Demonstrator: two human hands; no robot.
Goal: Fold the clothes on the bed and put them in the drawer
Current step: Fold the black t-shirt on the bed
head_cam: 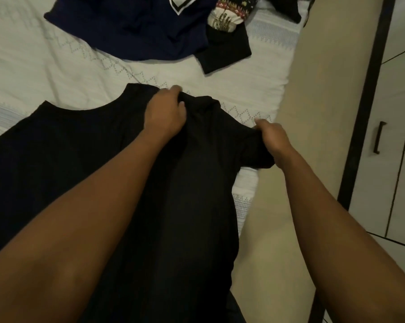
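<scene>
The left grip, a bare hand, has its fingers curled round a bunched fold of the black garment at its far edge, beside the scooped neckline. The right grip, also bare, pinches the edge of the garment's right sleeve, thumb and fingers closed on the cloth. Both forearms reach in from the near side across the garment.

The black garment lies spread on the bed, its body running from the near edge toward the middle, the left part flat, the right part rumpled between the two grips.

The bed wears a white quilted cover stitched with a pale zigzag pattern. At the far side lies a navy garment with white and black trim. Just right of it sits a rolled patterned cloth, resting on another black piece.

Along the bed's right side runs a beige board. Beyond it stands a white cabinet front with a dark handle.
</scene>
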